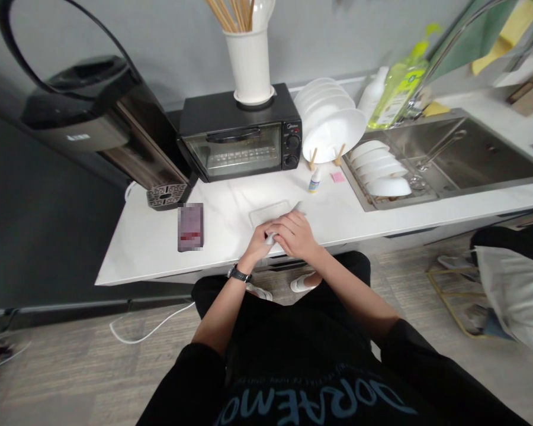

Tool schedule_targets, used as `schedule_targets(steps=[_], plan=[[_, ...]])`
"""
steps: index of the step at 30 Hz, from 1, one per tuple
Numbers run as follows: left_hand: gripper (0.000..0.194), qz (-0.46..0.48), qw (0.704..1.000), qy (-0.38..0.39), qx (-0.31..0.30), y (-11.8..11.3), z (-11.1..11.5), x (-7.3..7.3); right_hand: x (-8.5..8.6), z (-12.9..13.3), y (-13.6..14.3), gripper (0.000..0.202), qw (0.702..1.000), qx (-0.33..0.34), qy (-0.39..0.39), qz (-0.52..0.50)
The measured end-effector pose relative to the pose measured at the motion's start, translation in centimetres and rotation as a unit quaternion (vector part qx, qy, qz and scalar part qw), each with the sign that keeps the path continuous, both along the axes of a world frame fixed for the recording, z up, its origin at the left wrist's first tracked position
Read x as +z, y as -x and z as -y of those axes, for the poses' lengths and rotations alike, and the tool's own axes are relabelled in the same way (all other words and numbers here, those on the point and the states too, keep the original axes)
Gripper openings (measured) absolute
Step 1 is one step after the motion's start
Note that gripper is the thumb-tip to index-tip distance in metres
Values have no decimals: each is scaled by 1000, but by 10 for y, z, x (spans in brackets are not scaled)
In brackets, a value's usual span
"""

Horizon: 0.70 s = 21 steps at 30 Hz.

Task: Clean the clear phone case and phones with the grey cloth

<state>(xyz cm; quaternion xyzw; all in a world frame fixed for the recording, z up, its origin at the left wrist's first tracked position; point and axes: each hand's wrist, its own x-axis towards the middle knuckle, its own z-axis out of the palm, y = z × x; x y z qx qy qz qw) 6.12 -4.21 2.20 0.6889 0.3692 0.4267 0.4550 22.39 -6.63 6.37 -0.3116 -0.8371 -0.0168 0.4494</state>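
Both hands meet just over the counter's front edge. My left hand (260,241), below a wrist with a dark watch, is closed around the near end of a slim whitish-grey object (270,239). Over the same object lies my right hand (294,232), its fingers curled across the top. The object's far end pokes out beyond the right fingers; its middle is hidden, and I cannot make out its kind. Behind the hands a clear flat rectangular piece (266,212) lies on the counter. A small white bottle (314,181) with a blue and yellow label stands farther back.
A toaster oven (244,148) bears a white utensil holder (251,65). Left are a black drinks machine (128,130) and a blurred dark rectangular item (190,227). White plates (333,133), a pink note (337,177) and a sink (471,183) with bowls (389,187) are right.
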Motion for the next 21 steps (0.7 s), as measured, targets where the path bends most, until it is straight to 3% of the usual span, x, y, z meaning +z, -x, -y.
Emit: schedule_targets(steps=[4,6,8,10,13,16,21], plan=[[31,9,998,55,-14,2,2,-4,-1,-11,-4,55,991,-17,68,-117],[36,8,996,83,-12,1,2,-5,-1,-9,4,53,975,-62,106,-187],[36,1,998,66,0,1,1,-5,-3,-3,14,52,966,-103,95,-219],[31,-6,1000,24,11,0,0,-4,-8,2,21,50,976,-104,44,-185],[24,-9,1000,-9,9,0,-1,-4,-17,1,20,45,997,-36,-23,-65],[26,-16,1000,-9,4,1,-3,-6,-21,-8,9,52,1000,-3,-21,-9],[26,-17,999,29,2,3,1,-7,-7,-15,5,62,983,-38,87,-160]])
